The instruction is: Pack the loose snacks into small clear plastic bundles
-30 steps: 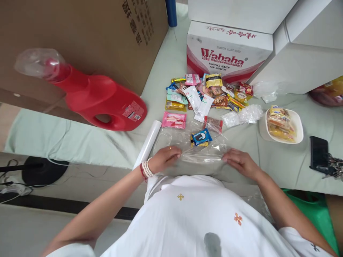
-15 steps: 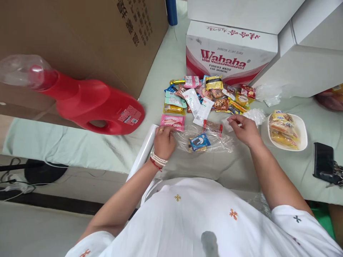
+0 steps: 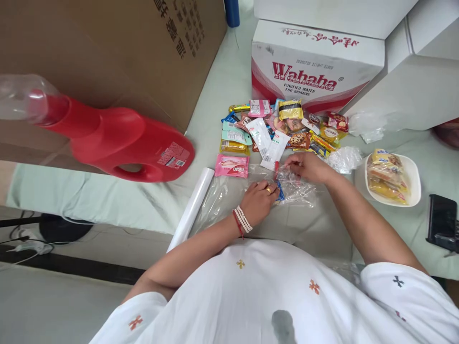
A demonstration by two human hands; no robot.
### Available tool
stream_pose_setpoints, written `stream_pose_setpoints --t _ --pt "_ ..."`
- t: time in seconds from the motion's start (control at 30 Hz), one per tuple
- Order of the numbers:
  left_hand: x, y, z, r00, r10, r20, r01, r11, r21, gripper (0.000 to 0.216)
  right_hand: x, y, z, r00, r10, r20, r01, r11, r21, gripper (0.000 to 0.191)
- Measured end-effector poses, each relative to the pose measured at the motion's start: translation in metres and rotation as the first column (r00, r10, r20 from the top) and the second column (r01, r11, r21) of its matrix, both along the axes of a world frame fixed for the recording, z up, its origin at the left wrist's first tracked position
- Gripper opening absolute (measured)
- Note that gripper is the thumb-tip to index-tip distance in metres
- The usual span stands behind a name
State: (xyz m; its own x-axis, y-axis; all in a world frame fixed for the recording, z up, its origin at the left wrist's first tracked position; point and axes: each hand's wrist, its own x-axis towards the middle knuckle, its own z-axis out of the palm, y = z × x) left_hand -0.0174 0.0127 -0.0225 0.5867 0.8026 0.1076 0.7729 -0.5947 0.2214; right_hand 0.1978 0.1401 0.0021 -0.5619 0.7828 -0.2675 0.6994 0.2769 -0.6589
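With the shirt point(image 3: 272, 286) as the clock's centre and straight ahead as twelve, the left hand point(image 3: 260, 200) comes first, at twelve o'clock, palm down with its fingers nearly together; a beaded bracelet point(image 3: 244, 220) circles its wrist. It covers most of a blue packet point(image 3: 281, 191), whose edge shows past the fingertips; whether the fingers grip it or only press on it, I cannot tell. A white roll point(image 3: 191, 208) lies slantwise at ten o'clock, and a black phone point(image 3: 442, 215) near three. Clear plastic film point(image 3: 301, 193) spreads around the blue packet and under the left hand, at twelve to one o'clock. Just beyond, at one o'clock, the right hand point(image 3: 306, 166) has its fingers curled and its thumb near them, at the film's far edge beside a red wrapper strip point(image 3: 277, 167); its fingertips are partly hidden, so I cannot tell what, if anything, they pinch. A white tub point(image 3: 416, 188) with wrapped snacks point(image 3: 387, 174) stands at two o'clock, and a pink packet point(image 3: 231, 166) lies flat at eleven. Farther off at twelve is a heap of small packets point(image 3: 299, 139) with two white sachets point(image 3: 275, 149) on its near side. A red bottle point(image 3: 132, 138) lies at ten o'clock, and the Wahaha carton point(image 3: 308, 76) stands behind the heap, between twelve and one.
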Motion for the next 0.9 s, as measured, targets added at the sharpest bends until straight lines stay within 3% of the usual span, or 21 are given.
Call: stream_pose_setpoints --t 0.13,0.2,0.33,0.37,0.43,0.5,0.57,0.67,0.73,0.8,0.9 --pt "0.002 -0.002 -0.007 0.997 0.048 0.061 -0.047 0.999 -0.008 0.027 0.004 -0.023 0.005 0.981 0.134 -0.143 -0.104 0.974 0.203 0.021" --pt "0.002 -0.006 -0.009 0.975 0.155 0.156 -0.159 0.987 0.012 0.029 0.002 -0.043 0.007 0.964 0.217 -0.155 -0.172 0.950 0.260 0.024" --pt "-0.002 -0.007 -0.007 0.816 0.440 0.376 -0.495 0.866 0.062 0.045 0.001 -0.082 0.001 0.906 0.424 -0.012 -0.384 0.831 0.403 0.035" --pt "-0.003 -0.005 -0.005 0.799 0.454 0.394 -0.520 0.851 0.075 0.052 0.003 -0.090 -0.002 0.891 0.453 0.032 -0.424 0.803 0.420 0.037" --pt "-0.008 0.001 -0.001 0.837 0.410 0.361 -0.471 0.877 0.094 0.049 0.007 -0.103 -0.010 0.880 0.470 0.072 -0.455 0.790 0.410 0.038" --pt "-0.015 0.006 0.001 0.920 0.272 0.282 -0.309 0.947 0.093 0.025 0.012 -0.111 -0.019 0.901 0.431 0.055 -0.418 0.827 0.375 0.039" --pt "-0.024 0.008 -0.003 0.970 0.116 0.214 -0.132 0.989 0.062 0.021 0.018 -0.117 -0.029 0.929 0.369 0.024 -0.355 0.872 0.336 0.040" --pt "-0.042 0.000 -0.015 0.969 -0.052 0.242 0.047 0.999 0.024 0.022 0.024 -0.127 -0.043 0.952 0.307 -0.018 -0.284 0.899 0.333 0.042" --pt "-0.053 -0.009 -0.023 0.935 -0.097 0.341 0.100 0.995 0.008 0.024 0.027 -0.136 -0.050 0.958 0.279 -0.066 -0.238 0.902 0.361 0.042" --pt "-0.060 -0.018 -0.029 0.895 0.002 0.446 0.029 0.998 -0.062 0.028 0.027 -0.147 -0.053 0.967 0.207 -0.149 -0.142 0.922 0.361 0.039" --pt "-0.056 -0.024 -0.034 0.796 0.362 0.485 -0.263 0.929 -0.262 0.033 0.018 -0.160 -0.054 0.971 -0.134 -0.198 0.188 0.939 0.289 0.041"
